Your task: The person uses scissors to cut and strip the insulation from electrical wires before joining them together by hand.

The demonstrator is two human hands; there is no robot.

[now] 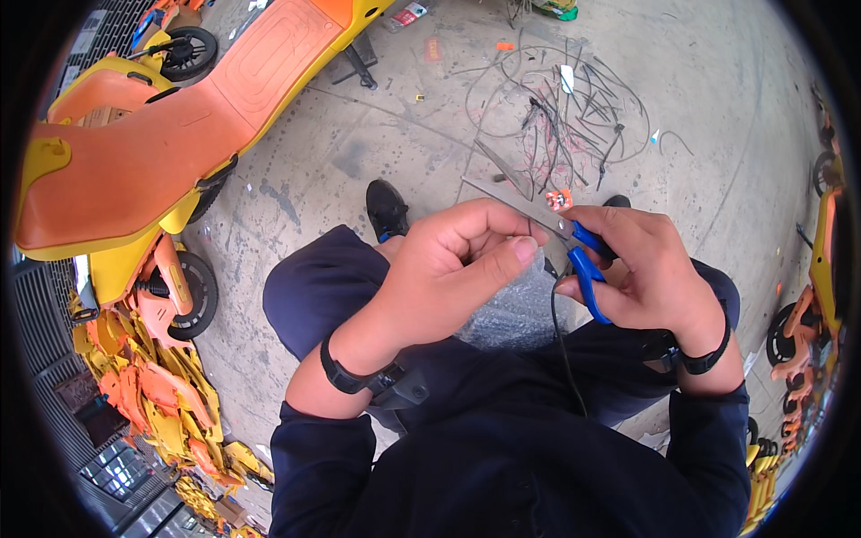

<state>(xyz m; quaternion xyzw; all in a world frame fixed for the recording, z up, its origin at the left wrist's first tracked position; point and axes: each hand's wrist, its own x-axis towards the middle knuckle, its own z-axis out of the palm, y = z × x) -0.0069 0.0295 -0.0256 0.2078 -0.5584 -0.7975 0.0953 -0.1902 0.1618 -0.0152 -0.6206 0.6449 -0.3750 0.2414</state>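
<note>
My right hand (628,269) grips blue-handled scissors (587,278), their long steel blades apart and angled up to the upper left. My left hand (457,269) is closed just below the blades, fingers curled and thumb pressed toward the index finger; what it holds is too small to make out. A thin black cable (558,332) hangs from between my hands down over my dark clothing. A crumpled translucent grey sheet or bag (502,314) lies between my knees, partly behind my hands. A small orange patterned object (558,199) shows just beside the scissor blades.
A tangle of black wires (574,121) lies on the concrete floor (314,134) ahead. An orange-and-yellow scooter body (170,152) stands at upper left, with piled yellow and orange panels (157,403) below it. More scooter parts (789,341) line the right edge. My shoe (384,206) is ahead.
</note>
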